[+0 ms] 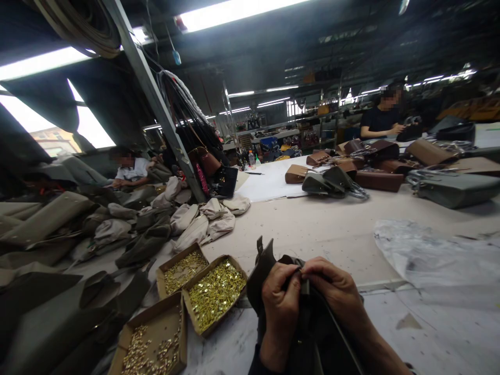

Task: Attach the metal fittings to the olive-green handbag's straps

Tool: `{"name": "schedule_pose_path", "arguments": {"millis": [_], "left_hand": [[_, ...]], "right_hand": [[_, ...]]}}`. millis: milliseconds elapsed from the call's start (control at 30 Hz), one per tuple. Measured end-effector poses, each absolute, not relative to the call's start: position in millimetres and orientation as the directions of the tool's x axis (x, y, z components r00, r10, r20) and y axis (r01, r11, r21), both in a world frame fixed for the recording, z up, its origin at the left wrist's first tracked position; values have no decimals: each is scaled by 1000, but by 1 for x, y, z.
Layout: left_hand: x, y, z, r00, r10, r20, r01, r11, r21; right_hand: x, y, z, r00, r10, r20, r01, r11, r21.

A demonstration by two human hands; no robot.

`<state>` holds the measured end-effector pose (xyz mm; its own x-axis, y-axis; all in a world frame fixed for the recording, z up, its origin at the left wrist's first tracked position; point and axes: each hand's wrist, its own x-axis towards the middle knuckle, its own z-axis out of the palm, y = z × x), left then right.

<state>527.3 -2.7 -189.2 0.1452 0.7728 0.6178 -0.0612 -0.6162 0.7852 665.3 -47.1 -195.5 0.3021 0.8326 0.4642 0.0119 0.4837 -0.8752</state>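
Observation:
A dark grey-green handbag is held up in front of me, its flap standing at the left. My left hand grips its edge, thumb on top. The fingertips of my right hand are pinched close beside the left thumb at the same edge. Whatever lies between those right fingertips is too small and covered to make out. Left of the bag stand a cardboard tray of gold-coloured studs, a second tray of small gold parts behind it, and a nearer tray with copper-coloured pieces.
Grey-green bag pieces heap up at the left, with beige pouches behind the trays. A metal post rises there. Finished bags and clear plastic sheeting lie at the right. Co-workers sit farther off.

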Motion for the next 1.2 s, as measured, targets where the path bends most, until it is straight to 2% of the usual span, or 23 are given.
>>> {"name": "schedule_pose_path", "arguments": {"millis": [300,633,1200], "left_hand": [[525,-1,-194,211,764,610,-77,-609,789],[525,-4,-191,185,736,652,-72,-651,755],[525,-3,-189,201,761,617,-68,-617,784]], "right_hand": [[667,-48,-193,237,841,487,3,500,-866],[663,-49,-190,294,837,461,6,480,-877],[663,-51,-190,317,839,442,-1,466,-885]]}}
